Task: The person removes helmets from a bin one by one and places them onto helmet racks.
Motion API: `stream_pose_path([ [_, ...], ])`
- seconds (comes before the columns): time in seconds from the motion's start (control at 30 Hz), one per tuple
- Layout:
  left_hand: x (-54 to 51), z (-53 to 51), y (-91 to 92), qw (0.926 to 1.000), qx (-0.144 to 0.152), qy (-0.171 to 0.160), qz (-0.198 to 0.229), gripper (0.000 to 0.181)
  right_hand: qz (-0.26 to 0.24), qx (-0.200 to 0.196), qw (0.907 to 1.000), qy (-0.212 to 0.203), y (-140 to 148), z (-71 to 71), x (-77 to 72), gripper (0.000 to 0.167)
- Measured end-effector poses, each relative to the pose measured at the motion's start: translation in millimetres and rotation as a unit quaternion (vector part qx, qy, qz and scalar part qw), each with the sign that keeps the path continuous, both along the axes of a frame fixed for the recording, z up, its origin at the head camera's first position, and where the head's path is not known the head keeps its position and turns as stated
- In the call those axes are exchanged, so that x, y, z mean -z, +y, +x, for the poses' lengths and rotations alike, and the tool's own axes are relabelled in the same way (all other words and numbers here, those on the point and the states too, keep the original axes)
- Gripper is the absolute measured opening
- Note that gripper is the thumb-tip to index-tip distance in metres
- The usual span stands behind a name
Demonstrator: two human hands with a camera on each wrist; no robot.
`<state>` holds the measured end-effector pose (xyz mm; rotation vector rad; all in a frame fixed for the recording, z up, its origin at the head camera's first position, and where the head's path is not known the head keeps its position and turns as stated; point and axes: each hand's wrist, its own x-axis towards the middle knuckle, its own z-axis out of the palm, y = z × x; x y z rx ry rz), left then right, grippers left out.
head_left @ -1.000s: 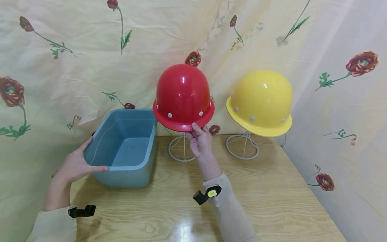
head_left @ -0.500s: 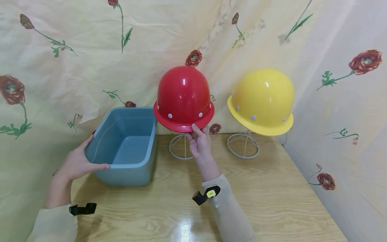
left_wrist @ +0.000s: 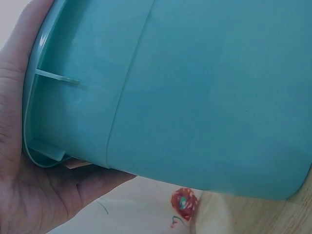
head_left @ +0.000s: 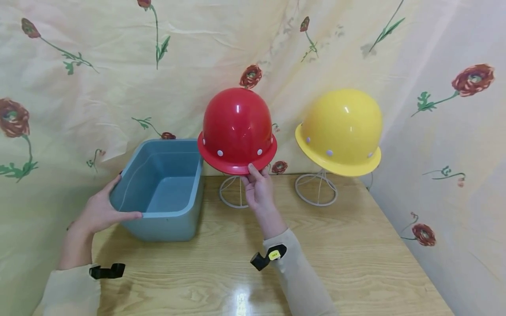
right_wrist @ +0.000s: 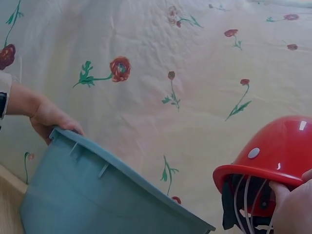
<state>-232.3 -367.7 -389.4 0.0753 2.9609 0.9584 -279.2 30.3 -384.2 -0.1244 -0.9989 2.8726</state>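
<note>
My left hand (head_left: 100, 208) grips the rim of a blue-grey plastic bin (head_left: 186, 228) at its left front corner, thumb along the front edge. In the left wrist view the palm lies against the rim, with the fingers partly hidden by the bin. My right hand (head_left: 258, 188) pinches the front brim of a red hard hat (head_left: 238, 127), thumb on top and fingers underneath. Below the hat shows the round base of a wire stand (head_left: 224, 199); whether the hat rests on it I cannot tell. Straps hang inside the hat in the right wrist view.
To the right, a yellow hard hat (head_left: 344, 131) sits tilted on another wire stand (head_left: 334, 197). Everything stands on a wood-grain table (head_left: 356, 254). Flower-patterned cloth (head_left: 197, 52) covers the back and side walls close behind.
The view shifts slightly. The red hard hat and my right hand sit a touch lower against the back cloth; my left hand keeps its grip on the bin.
</note>
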Motion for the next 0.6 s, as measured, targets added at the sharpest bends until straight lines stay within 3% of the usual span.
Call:
stream_pose_path([
  [0.3,4.5,-1.7,-1.7,1.0,-0.002,-0.006,0.003,0.142,0.043,0.017,0.9989,0.009,-2.8,-0.7,9.9,0.042],
  [0.6,2.8,-2.1,-3.7,1.0,0.008,-0.005,0.002,0.142,0.065,-0.007,0.9977,0.015,2.7,0.7,0.5,0.049],
])
